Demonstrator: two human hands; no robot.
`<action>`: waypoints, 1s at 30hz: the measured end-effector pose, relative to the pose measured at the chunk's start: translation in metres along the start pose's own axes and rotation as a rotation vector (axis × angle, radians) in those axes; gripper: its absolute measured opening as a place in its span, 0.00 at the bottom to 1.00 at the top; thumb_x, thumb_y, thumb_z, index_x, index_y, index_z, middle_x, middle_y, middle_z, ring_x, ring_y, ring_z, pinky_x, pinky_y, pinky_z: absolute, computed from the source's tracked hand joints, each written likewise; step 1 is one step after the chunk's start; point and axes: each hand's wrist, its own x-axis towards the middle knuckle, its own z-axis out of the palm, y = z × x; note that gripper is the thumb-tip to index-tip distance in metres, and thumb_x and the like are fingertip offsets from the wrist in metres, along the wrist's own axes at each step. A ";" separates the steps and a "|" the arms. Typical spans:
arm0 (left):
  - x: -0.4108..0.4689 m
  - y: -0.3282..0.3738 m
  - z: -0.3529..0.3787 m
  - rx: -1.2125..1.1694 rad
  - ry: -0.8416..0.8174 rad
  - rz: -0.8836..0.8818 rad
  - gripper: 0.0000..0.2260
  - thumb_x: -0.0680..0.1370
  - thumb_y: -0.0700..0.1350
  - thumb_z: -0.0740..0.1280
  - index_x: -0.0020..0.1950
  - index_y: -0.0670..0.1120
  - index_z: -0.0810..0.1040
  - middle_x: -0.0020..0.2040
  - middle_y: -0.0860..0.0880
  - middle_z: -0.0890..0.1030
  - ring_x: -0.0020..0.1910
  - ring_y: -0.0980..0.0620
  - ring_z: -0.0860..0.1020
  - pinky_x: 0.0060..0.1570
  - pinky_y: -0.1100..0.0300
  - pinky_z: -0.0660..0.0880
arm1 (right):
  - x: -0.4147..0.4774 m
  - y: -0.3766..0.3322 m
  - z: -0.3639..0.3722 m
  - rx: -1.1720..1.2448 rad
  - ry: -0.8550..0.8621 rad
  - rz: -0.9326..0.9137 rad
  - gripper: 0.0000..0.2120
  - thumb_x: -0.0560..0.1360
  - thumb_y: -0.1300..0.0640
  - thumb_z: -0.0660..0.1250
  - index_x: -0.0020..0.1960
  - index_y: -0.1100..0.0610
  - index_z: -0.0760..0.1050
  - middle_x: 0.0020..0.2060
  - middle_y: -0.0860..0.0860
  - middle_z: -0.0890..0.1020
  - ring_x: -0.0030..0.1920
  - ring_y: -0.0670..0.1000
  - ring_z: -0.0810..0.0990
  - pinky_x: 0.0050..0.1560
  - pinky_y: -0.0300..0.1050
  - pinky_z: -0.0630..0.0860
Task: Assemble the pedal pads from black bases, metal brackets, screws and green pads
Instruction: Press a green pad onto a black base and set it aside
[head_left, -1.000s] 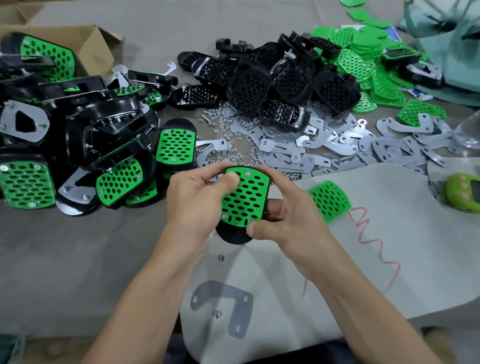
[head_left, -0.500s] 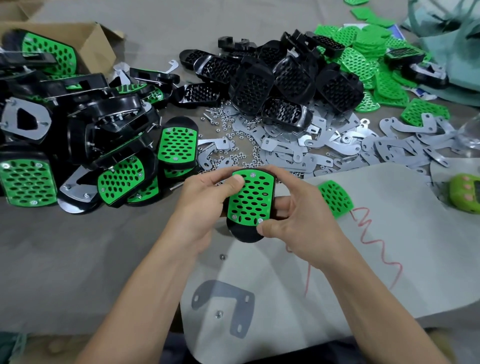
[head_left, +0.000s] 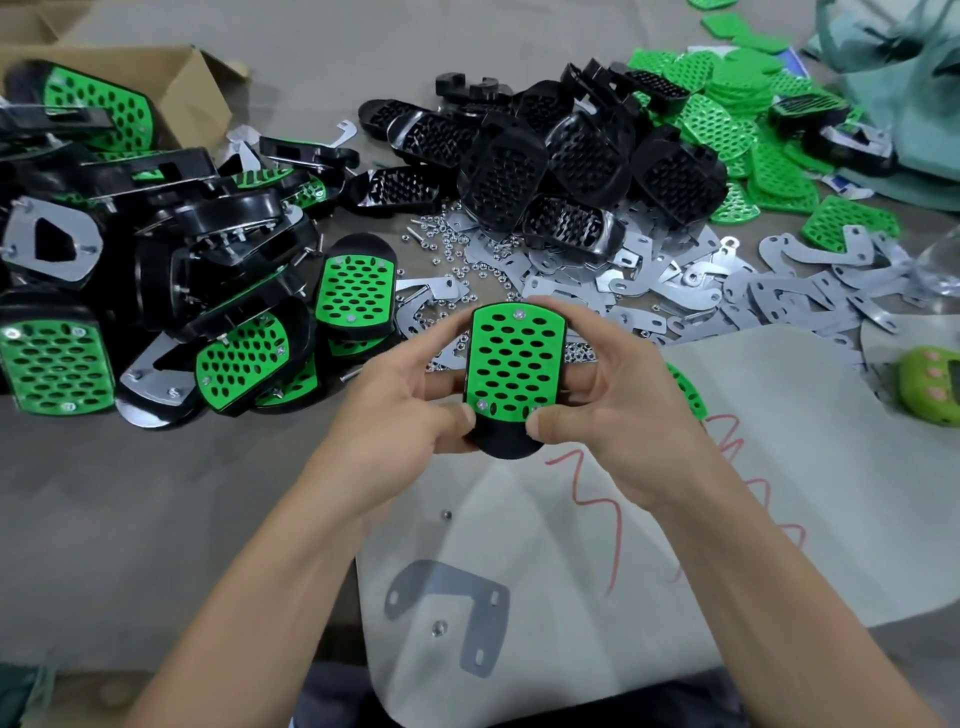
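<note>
Both hands hold one pedal pad (head_left: 511, 374) up over the work surface, its green perforated face toward the camera and its black base showing as a rounded lip at the near end. The left hand (head_left: 400, 410) is curled around the pad's left edge, thumb pressed on the lower left corner; the right hand (head_left: 618, 410) is curled around the right edge, thumb on the lower right corner, fingers wrapped behind. Screw heads show at the top centre and lower left of the green face.

Beneath the forearms lies a pale grey mat (head_left: 727, 519) marked with a red squiggle (head_left: 613, 514). On its near part rest a single metal bracket (head_left: 457, 597) and two loose nuts, well apart from the hands, with bare mat all around them. A loose green pad (head_left: 688, 389) lies on the mat's far edge, just beside the right hand.

To the left, a heap of finished pedals (head_left: 156, 291) crowds up to a cardboard box (head_left: 187, 88). Beyond the hands, black bases (head_left: 545, 156) are piled, with a scatter of nuts (head_left: 447, 249) and flat brackets (head_left: 727, 291) spreading right. Green pads (head_left: 737, 104) are stacked at the far right. A green gadget (head_left: 932, 384) sits at the mat's right edge
</note>
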 end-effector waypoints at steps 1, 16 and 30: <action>-0.001 -0.001 0.002 0.008 0.020 0.003 0.33 0.78 0.23 0.59 0.69 0.59 0.75 0.52 0.46 0.87 0.52 0.46 0.86 0.45 0.54 0.84 | -0.001 0.000 0.001 0.003 0.011 -0.004 0.42 0.62 0.75 0.71 0.69 0.44 0.73 0.47 0.58 0.87 0.47 0.62 0.87 0.50 0.62 0.83; 0.003 -0.014 0.011 0.117 0.195 -0.089 0.18 0.78 0.29 0.68 0.54 0.51 0.86 0.48 0.49 0.88 0.51 0.45 0.86 0.53 0.41 0.83 | -0.005 0.011 0.010 -0.036 0.067 0.066 0.42 0.67 0.68 0.68 0.74 0.37 0.66 0.46 0.54 0.88 0.47 0.64 0.86 0.47 0.67 0.80; 0.009 -0.020 0.014 0.338 0.240 0.079 0.18 0.70 0.46 0.70 0.50 0.70 0.83 0.45 0.61 0.87 0.44 0.57 0.86 0.51 0.45 0.83 | -0.003 0.016 0.012 -0.314 0.244 -0.056 0.42 0.69 0.70 0.69 0.70 0.31 0.67 0.44 0.41 0.87 0.44 0.44 0.86 0.39 0.45 0.84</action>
